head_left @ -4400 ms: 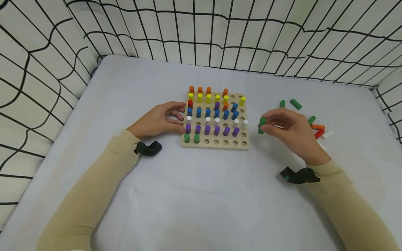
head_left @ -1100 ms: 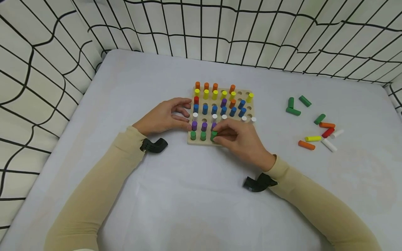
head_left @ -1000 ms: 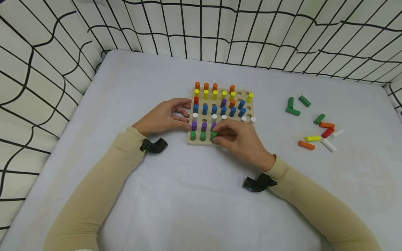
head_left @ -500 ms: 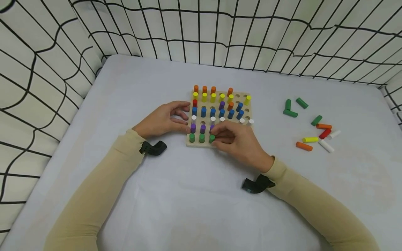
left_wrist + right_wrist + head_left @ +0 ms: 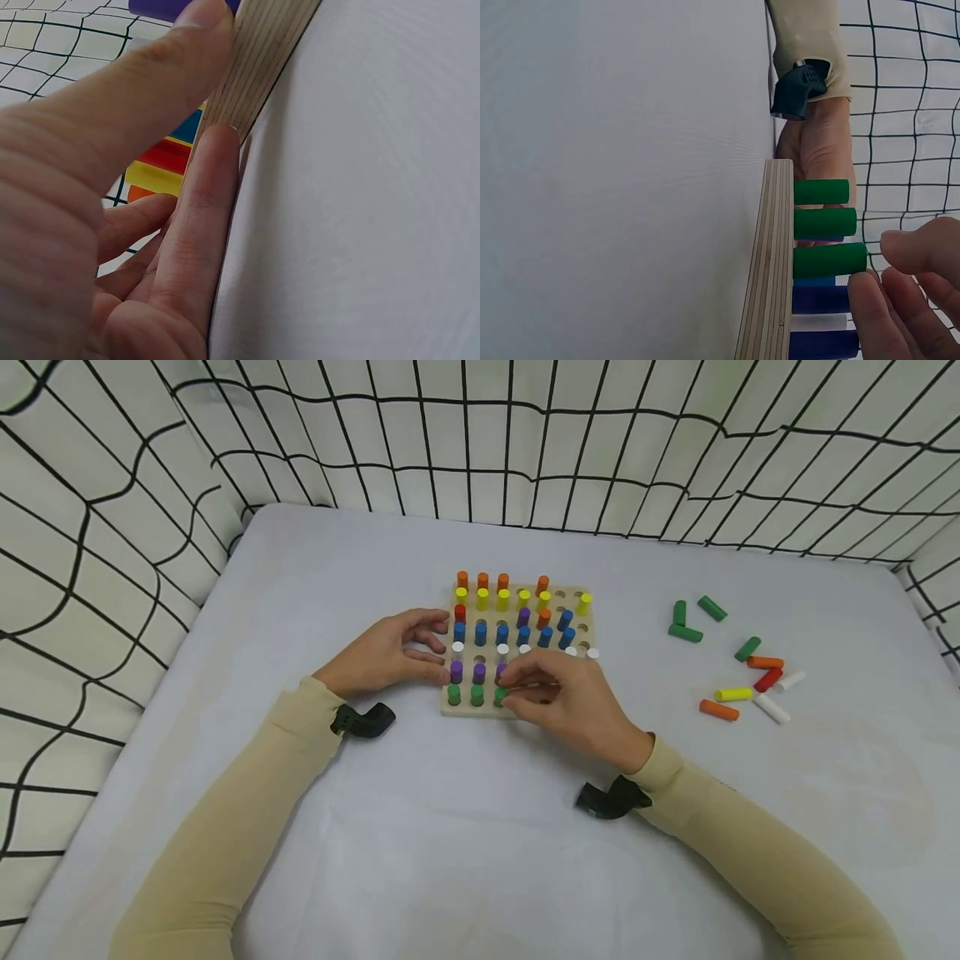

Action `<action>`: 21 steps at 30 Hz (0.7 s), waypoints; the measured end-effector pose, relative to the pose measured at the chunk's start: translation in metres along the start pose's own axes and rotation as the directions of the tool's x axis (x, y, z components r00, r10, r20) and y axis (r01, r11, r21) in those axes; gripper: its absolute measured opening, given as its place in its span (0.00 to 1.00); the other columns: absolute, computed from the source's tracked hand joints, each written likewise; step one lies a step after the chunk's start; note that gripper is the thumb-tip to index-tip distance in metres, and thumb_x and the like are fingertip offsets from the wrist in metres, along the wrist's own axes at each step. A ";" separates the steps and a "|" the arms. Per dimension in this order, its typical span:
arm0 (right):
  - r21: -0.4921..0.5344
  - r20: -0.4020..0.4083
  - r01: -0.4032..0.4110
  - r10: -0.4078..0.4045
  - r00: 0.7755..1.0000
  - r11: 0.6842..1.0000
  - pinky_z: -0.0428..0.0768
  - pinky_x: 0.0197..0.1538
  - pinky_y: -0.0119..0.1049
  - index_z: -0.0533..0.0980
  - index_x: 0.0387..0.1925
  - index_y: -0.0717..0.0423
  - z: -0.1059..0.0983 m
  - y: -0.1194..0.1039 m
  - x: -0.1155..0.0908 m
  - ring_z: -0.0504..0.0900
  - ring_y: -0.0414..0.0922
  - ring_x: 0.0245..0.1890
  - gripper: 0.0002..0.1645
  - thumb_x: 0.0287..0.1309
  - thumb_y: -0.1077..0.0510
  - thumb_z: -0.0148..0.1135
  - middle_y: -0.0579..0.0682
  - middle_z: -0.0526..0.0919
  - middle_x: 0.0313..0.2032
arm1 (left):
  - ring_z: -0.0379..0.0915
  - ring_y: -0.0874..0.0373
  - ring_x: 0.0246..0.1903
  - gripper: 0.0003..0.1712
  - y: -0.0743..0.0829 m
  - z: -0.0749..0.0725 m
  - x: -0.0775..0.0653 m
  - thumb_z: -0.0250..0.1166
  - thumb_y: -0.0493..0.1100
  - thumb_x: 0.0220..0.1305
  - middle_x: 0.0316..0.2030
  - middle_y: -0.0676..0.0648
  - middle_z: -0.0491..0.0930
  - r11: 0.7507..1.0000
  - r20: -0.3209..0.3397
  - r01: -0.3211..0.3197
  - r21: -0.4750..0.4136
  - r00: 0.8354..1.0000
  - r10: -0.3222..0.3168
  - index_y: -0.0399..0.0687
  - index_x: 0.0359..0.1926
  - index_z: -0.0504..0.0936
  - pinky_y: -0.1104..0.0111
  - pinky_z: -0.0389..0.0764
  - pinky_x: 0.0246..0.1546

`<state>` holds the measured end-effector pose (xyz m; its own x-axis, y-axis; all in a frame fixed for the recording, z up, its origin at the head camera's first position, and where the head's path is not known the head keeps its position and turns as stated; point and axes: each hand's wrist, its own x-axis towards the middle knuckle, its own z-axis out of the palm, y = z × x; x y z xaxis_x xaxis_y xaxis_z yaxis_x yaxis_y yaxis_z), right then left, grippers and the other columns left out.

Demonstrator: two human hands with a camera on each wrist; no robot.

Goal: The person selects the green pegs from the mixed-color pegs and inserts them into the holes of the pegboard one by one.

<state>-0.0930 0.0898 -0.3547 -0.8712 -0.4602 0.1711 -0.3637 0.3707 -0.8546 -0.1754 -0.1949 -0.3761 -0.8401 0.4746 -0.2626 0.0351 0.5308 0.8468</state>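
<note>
A wooden pegboard (image 5: 480, 711) with upright pegs in rows of colour lies mid-table. At its left edge rests my left hand (image 5: 390, 652), thumb and a fingertip against the layered side (image 5: 259, 60) in the left wrist view. My right hand (image 5: 573, 697) is at the front row, fingertips around the top of the third green peg (image 5: 829, 260). In the right wrist view this peg stands in the board; the thumb is apart from its end and a finger is right beside it. Two more green pegs, one the corner peg (image 5: 453, 695), stand to its left. The right hand hides part of the front rows.
Right of the board lie several loose green pegs (image 5: 686, 633), two orange (image 5: 719, 710), two white (image 5: 771, 708), one red (image 5: 768, 680) and one yellow (image 5: 733, 694). A black wire grid (image 5: 480, 435) stands behind the white table (image 5: 420, 827) and along its sides.
My right hand carried a green peg from right of the board to the front row's third hole. Over the last second it has stayed there, fingers loosening. The left hand stays at the edge.
</note>
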 end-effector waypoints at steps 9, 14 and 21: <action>-0.009 -0.029 0.025 -0.025 0.999 1.000 0.90 0.52 0.34 0.82 0.46 0.58 -0.006 -0.004 -0.001 0.90 0.44 0.45 0.14 0.58 0.67 0.74 0.53 0.89 0.43 | 0.82 0.51 0.60 0.51 0.003 0.001 -0.001 0.79 0.45 0.58 0.68 0.47 0.72 1.000 0.001 0.009 0.003 1.000 -0.009 0.50 0.78 0.61 0.56 0.81 0.68; -0.015 -0.040 0.028 -0.029 0.999 1.000 0.89 0.53 0.31 0.82 0.46 0.58 -0.009 -0.007 -0.001 0.90 0.44 0.45 0.15 0.57 0.67 0.74 0.52 0.88 0.43 | 0.82 0.50 0.60 0.51 0.001 0.001 0.000 0.79 0.45 0.58 0.67 0.47 0.73 1.000 0.002 -0.001 -0.002 1.000 0.001 0.50 0.78 0.62 0.58 0.81 0.67; -0.041 -0.058 0.032 -0.035 0.998 0.999 0.90 0.53 0.34 0.82 0.46 0.57 -0.015 -0.010 -0.001 0.89 0.43 0.44 0.15 0.57 0.66 0.75 0.51 0.88 0.43 | 0.82 0.51 0.59 0.51 0.002 0.001 -0.001 0.79 0.47 0.58 0.67 0.47 0.73 1.000 -0.002 0.000 0.006 1.000 0.000 0.50 0.78 0.62 0.58 0.81 0.67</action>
<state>-0.0931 0.0984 -0.3391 -0.8758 -0.4252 0.2286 -0.4047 0.3884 -0.8279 -0.1736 -0.1941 -0.3748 -0.8412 0.4733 -0.2616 0.0385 0.5348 0.8441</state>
